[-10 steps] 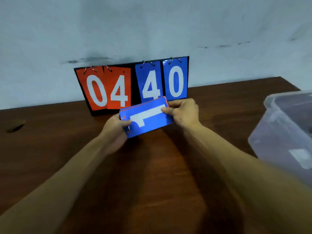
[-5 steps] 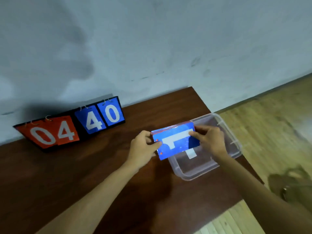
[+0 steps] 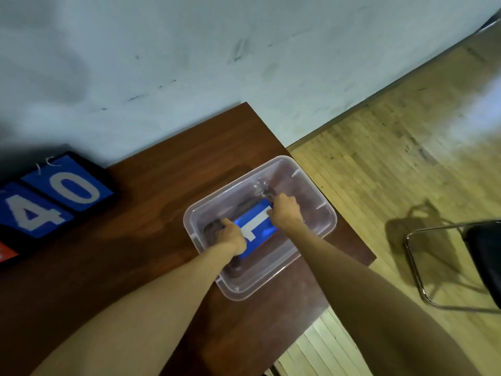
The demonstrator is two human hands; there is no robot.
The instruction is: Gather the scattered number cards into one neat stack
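A stack of number cards, blue on top with a white 1, sits low inside a clear plastic tub near the table's right edge. My left hand holds the stack's left end and my right hand grips its right end, both reaching down into the tub. Part of the stack is hidden under my hands.
A flip scoreboard showing blue 4 and 0 leans against the wall at the far left. The brown table ends just right of the tub. A metal-framed chair stands on the wooden floor to the right.
Both hands carried the card stack from in front of the scoreboard rightward and lowered it into the tub. My view swung right with them.
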